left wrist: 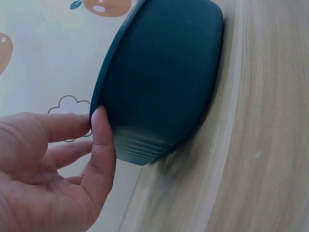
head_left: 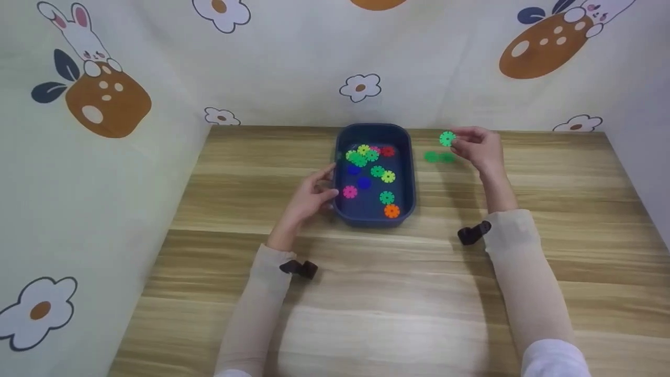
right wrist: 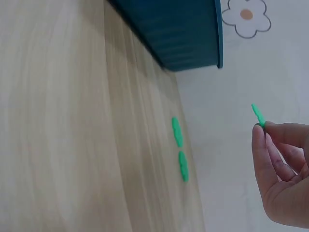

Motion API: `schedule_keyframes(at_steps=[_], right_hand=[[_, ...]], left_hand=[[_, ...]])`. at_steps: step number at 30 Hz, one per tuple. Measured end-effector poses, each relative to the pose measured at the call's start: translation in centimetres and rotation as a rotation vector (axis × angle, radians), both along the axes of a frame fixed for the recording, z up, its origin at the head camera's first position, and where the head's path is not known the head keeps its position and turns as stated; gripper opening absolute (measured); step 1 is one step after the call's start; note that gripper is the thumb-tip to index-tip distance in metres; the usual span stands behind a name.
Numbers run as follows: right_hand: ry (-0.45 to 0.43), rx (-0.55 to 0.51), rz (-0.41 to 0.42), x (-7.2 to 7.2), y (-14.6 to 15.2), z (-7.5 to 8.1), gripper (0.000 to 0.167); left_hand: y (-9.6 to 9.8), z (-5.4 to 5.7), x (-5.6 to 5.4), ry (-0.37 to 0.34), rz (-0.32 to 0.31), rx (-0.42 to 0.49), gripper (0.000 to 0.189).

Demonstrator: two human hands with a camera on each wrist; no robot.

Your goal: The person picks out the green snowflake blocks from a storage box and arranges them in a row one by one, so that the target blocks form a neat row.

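A dark blue plastic bin stands on the table, holding several notched flower-shaped discs in green, yellow, pink, red, orange and blue. My left hand is at its left side; in the left wrist view the thumb and a finger pinch the rim of the bin. To the right of the bin, my right hand pinches a green notched disc by its edge, raised above the table. Below that disc, two green discs lie side by side on the wood; the right wrist view shows them edge-on.
The wood-grain table reaches to a patterned cloth wall close behind the bin. Cloth also rises at the left and right sides. Each sleeve carries a small black wrist camera, such as the right one.
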State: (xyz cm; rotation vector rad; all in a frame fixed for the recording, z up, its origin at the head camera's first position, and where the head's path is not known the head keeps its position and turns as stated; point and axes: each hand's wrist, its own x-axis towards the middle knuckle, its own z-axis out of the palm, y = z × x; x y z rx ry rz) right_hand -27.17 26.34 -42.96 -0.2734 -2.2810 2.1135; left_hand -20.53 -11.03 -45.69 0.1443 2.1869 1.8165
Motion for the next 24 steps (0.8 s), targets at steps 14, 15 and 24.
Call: schedule_keyframes(at_steps=[14, 15, 24], right_hand=[[-0.135, -0.007, -0.054, 0.4, 3.6, -1.3, 0.039], [-0.147, -0.006, -0.051, 0.5, 3.7, -1.3, 0.040], [-0.211, -0.149, -0.006, 0.9, 3.9, -1.5, 0.022]], left_hand=[[0.1, -0.3, 0.0, 0.015, 0.005, 0.011, 0.064], [0.1, -0.3, 0.0, 0.014, 0.003, 0.017, 0.064], [0.1, -0.1, 0.0, -0.014, 0.009, 0.038, 0.063]])
